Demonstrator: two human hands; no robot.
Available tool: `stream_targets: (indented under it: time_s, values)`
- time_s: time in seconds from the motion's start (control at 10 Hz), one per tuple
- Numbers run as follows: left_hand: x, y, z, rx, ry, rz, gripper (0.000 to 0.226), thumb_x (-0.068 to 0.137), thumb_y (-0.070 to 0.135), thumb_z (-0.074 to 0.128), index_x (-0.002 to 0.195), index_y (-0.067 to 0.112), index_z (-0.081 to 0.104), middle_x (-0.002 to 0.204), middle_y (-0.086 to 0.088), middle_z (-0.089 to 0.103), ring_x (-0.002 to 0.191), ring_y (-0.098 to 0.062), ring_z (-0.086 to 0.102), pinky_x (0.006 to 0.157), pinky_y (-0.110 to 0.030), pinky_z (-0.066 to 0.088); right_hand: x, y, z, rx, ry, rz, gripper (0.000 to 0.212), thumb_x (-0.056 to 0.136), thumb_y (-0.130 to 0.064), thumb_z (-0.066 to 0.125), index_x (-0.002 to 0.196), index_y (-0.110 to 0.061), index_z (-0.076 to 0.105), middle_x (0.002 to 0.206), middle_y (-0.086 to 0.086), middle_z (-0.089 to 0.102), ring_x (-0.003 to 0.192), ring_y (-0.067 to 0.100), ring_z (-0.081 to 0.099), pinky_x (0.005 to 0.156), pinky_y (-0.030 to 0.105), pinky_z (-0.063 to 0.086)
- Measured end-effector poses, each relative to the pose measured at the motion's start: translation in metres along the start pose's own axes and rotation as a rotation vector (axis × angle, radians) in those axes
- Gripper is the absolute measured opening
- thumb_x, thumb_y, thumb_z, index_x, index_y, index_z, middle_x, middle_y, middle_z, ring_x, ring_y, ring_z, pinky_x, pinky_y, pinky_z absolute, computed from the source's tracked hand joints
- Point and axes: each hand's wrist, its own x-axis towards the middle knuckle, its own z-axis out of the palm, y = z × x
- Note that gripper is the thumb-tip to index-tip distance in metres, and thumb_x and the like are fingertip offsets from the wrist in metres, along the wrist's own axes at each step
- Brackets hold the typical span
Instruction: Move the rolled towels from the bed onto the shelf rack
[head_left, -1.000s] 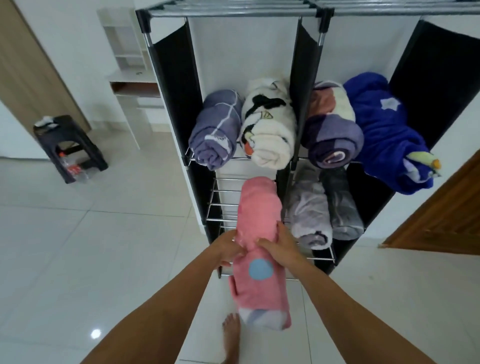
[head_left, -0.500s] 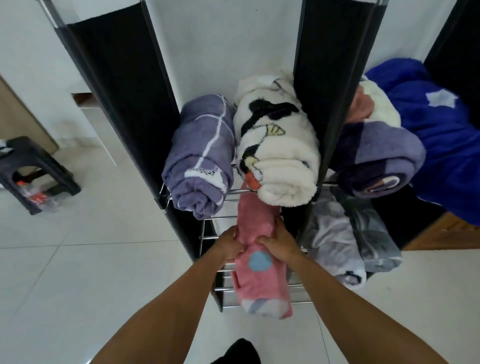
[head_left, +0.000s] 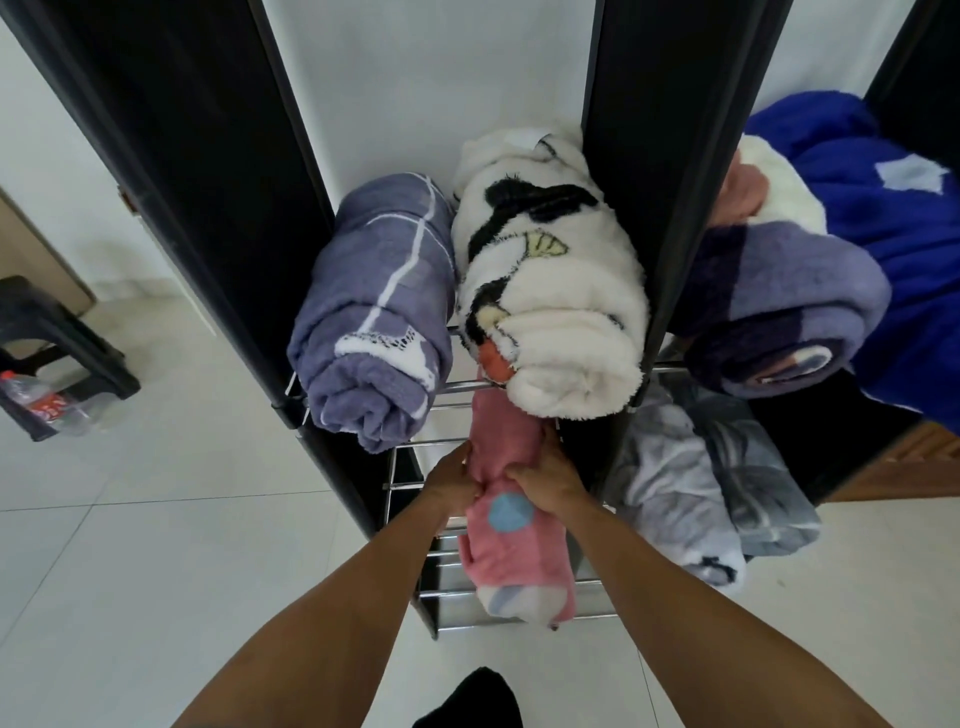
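A rolled pink towel (head_left: 511, 556) with a blue dot lies lengthwise on the lower left wire shelf (head_left: 452, 590) of the black shelf rack (head_left: 202, 197), its far end tucked under the upper shelf. My left hand (head_left: 451, 477) grips its left side and my right hand (head_left: 548, 475) grips its right side and top. On the upper shelf lie a purple towel (head_left: 374, 322) and a white and black one (head_left: 550, 291). The right bay holds a purple and white roll (head_left: 779, 306), a blue one (head_left: 893, 249), and two grey rolls (head_left: 711, 488) below.
A black plastic stool (head_left: 52, 348) with a clear bottle (head_left: 47, 405) under it stands at the left on the white tiled floor. A wooden door (head_left: 904, 467) shows at the right behind the rack. A white wall lies behind the shelves.
I have come closer to the rack and both hands have pushed the pink towel further in onto the lower shelf, under the white and black roll.
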Motion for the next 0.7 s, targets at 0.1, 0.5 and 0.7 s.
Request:
stream_targets:
  time_s: [0.1, 0.5, 0.7]
  values:
    - [0.010, -0.005, 0.000, -0.005, 0.004, 0.051, 0.081, 0.063, 0.005, 0.055, 0.140, 0.027, 0.046, 0.116, -0.009, 0.066, 0.100, -0.031, 0.064, 0.078, -0.037, 0.049, 0.008, -0.002, 0.001, 0.014, 0.001, 0.033, 0.082, 0.092, -0.029, 0.060, 0.156, -0.016, 0.009, 0.152, 0.013, 0.040, 0.136, 0.031, 0.044, 0.111, 0.037, 0.038]
    - [0.004, 0.002, 0.004, 0.074, -0.011, 0.078, 0.071, 0.087, 0.003, 0.061, 0.148, 0.026, 0.034, 0.138, -0.013, 0.056, 0.126, -0.032, 0.055, 0.093, -0.032, 0.049, 0.003, -0.008, -0.004, -0.211, -0.011, 0.089, 0.053, 0.100, -0.024, 0.042, 0.145, 0.001, 0.029, 0.148, 0.020, 0.042, 0.133, 0.032, 0.046, 0.108, 0.032, 0.039]
    - [-0.053, -0.020, 0.003, 0.245, 0.120, 0.145, 0.057, 0.088, -0.002, 0.052, 0.140, 0.022, 0.046, 0.134, -0.011, 0.058, 0.114, -0.026, 0.059, 0.086, -0.016, 0.044, -0.062, -0.009, -0.033, 0.104, 0.000, -0.040, 0.047, 0.092, -0.016, 0.059, 0.136, -0.012, 0.044, 0.135, 0.003, 0.054, 0.113, 0.018, 0.056, 0.091, 0.027, 0.045]
